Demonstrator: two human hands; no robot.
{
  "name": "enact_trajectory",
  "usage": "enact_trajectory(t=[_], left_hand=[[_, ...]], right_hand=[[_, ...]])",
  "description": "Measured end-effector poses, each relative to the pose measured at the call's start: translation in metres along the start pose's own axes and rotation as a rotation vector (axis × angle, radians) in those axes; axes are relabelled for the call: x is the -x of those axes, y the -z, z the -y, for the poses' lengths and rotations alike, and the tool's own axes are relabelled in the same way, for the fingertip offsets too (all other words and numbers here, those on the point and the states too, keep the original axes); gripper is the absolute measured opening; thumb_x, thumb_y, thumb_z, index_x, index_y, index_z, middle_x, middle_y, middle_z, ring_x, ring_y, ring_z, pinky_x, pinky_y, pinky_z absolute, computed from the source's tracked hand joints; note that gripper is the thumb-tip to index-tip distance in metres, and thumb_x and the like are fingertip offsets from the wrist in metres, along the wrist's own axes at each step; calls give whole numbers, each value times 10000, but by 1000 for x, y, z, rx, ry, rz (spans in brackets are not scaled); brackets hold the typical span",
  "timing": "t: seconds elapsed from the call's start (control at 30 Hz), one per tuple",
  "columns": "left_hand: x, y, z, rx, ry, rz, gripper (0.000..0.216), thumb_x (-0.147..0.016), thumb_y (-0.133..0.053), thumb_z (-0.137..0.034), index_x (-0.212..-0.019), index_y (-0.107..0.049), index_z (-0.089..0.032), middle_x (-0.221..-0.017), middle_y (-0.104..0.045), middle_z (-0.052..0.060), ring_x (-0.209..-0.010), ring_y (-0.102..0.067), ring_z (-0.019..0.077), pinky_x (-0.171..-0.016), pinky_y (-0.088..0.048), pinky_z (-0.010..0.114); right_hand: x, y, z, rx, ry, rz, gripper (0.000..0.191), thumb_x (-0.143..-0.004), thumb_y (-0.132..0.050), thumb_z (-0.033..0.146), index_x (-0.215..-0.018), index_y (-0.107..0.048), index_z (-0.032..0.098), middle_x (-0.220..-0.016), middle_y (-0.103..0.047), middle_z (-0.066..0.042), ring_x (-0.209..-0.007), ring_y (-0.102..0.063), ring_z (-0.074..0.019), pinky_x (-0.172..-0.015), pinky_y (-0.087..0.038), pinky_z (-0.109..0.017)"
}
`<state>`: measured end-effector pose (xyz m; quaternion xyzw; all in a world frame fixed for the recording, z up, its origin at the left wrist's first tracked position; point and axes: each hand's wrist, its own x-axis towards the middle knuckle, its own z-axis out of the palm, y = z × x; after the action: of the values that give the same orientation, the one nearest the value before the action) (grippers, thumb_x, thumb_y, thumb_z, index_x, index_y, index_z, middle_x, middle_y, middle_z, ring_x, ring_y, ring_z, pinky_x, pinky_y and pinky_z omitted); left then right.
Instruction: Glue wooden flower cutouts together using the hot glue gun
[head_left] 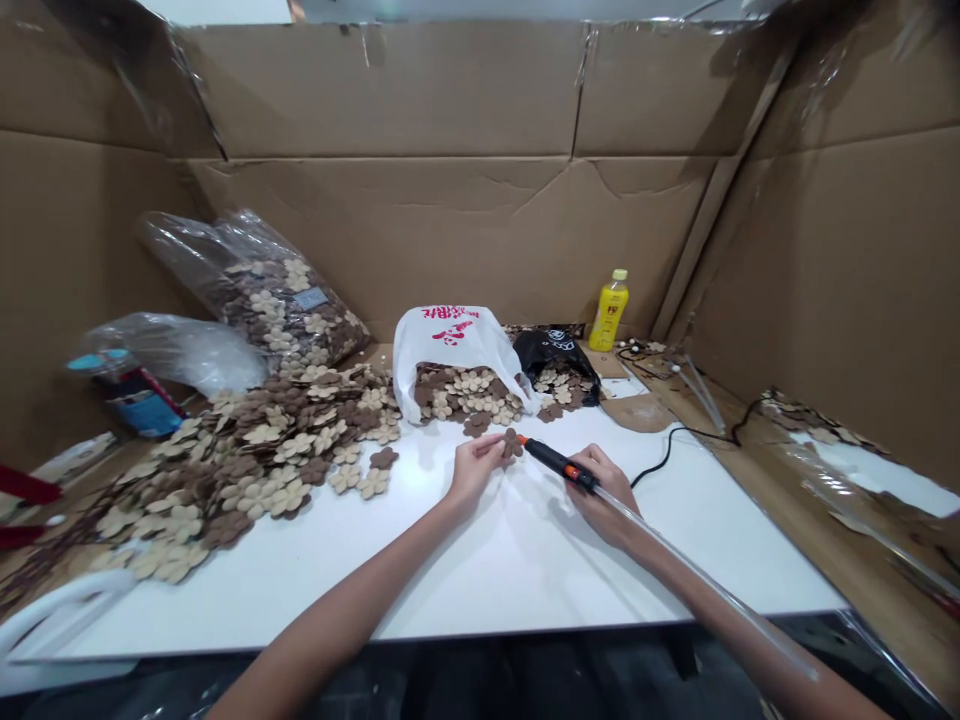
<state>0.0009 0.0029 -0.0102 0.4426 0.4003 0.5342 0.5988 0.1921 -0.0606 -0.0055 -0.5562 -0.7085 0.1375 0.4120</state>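
Between the fingertips of my left hand (475,468) is a small brown flower cutout (513,443), raised over the white board (450,570). My right hand (602,492) is wrapped round a black and orange glue gun (553,459). Its orange tip meets or nearly meets the flower; I cannot tell which. A long clear glue stick (675,563) runs out of the gun's back along my right forearm. Beyond the left hand, a white plastic bag (465,340) lies with its mouth towards me, brown and beige flowers inside.
A big heap of flower cutouts (255,460) covers the left side, with a clear bag of flowers (285,310) behind. A black bag (559,355) and a yellow bottle (609,312) stand at the back. The black cord (667,450) trails right. Cardboard walls (390,220) enclose the table.
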Motion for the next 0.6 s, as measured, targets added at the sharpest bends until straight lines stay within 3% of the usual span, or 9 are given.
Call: enact_trajectory(t=[0.13,0.6], left_hand=[[0,-1,1,-12,8,-16,312,-612,-723,-293,-850,-691,-93,-865,-699,127,-759,-646,210,-759,-499,342],[-2,-2,2,-25,17,7,315,-607,-725,-270,-862,-687,-91,-836,-703,120,-741,-646,201,-773,-494,349]], right_hand=[[-2,0,-2,12,-28,-2,15,-674,-487,203,-661,-494,198,-744,-458,6,-610,-470,-116,-560,-357,-225],[-3,0,-3,83,-86,19,90,-671,-462,208,-596,-416,193,-688,-410,30,-550,-413,-92,-505,-278,-216]])
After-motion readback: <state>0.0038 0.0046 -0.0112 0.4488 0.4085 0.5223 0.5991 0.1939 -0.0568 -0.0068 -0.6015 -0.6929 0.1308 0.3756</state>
